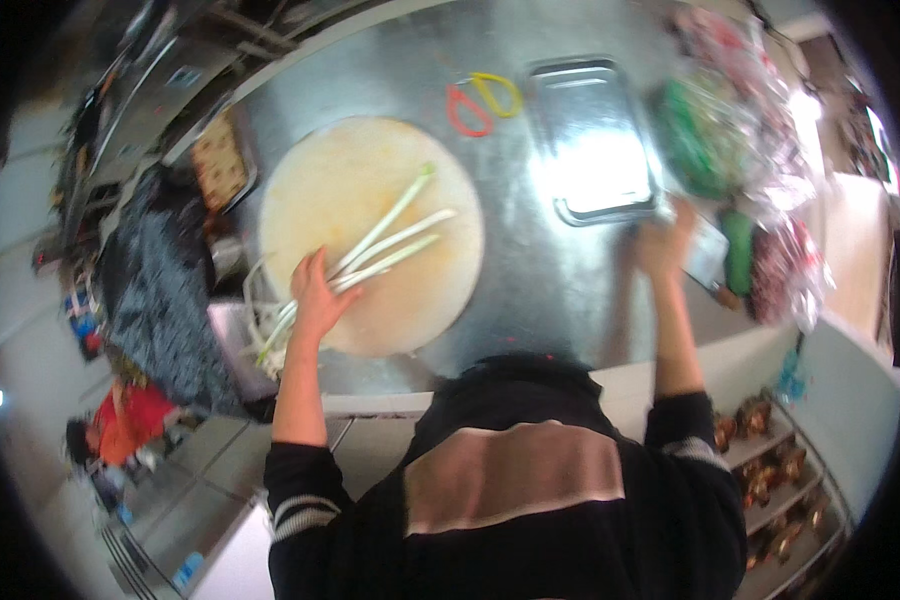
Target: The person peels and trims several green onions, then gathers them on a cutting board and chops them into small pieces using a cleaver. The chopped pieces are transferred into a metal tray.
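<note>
My left hand (319, 296) rests over several green onion stalks (390, 229) on a round, pale cutting board (375, 322). The white ends fan out beyond my fingers, toward the board's middle, while the rest runs back under the palm past the board's left edge. My right hand (666, 238), blurred, is by the near right corner of a shiny metal tray (589, 135). Just to its right lies what looks like a cleaver (706, 253), its blade partly behind the hand. Whether my right fingers grip anything is unclear.
Scissors (471, 112) with red and yellow handles lie beyond the board. Plastic bags (709, 135) of produce and a green vegetable (736, 251) line the right side. Dark plastic sheeting (157, 285) and a food-filled tray (221, 161) are at left. A person (127, 420) is farther left.
</note>
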Motion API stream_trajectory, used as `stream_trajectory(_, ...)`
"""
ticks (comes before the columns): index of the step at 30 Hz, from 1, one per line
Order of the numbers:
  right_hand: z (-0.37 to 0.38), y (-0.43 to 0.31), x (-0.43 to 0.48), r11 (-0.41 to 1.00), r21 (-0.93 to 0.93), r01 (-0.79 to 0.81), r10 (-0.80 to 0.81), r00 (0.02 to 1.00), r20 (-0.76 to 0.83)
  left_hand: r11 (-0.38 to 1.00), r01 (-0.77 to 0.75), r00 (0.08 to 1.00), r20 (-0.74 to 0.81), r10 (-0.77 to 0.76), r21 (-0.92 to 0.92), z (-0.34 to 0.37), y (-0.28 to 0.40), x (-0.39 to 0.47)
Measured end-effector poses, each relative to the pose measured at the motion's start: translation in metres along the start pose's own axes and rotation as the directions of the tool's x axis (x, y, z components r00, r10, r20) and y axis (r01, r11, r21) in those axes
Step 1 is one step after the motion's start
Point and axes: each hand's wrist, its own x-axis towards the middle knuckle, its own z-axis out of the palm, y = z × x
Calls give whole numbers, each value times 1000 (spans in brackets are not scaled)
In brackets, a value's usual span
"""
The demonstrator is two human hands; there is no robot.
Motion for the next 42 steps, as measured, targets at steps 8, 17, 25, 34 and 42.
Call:
stream_trajectory(8, -56, 151, -48, 929, -367, 53, -30, 997, 69, 899, 438, 890, -147, -431, 18, -18, -72, 169)
stream_trajectory(17, -65, 146, -107, 945, -325, -43, 118, 969, 216, 868, 493, 863, -94, -496, -51, -16, -33, 168)
stream_trajectory(25, -116, 125, -211, 925, -373, -75, 204, 924, 322, 960, 179, 955, -197, -222, -213, 13, 16, 119)
stream_trajectory(34, -135, 14, -241, 974, 226, 15, -97, 929, 357, 920, -372, 928, -42, 369, -125, 15, 90, -46)
stream_trajectory(42, -87, -128, -164, 971, 232, 55, -148, 902, 405, 942, -189, 979, -127, 159, -277, 11, 65, -73)
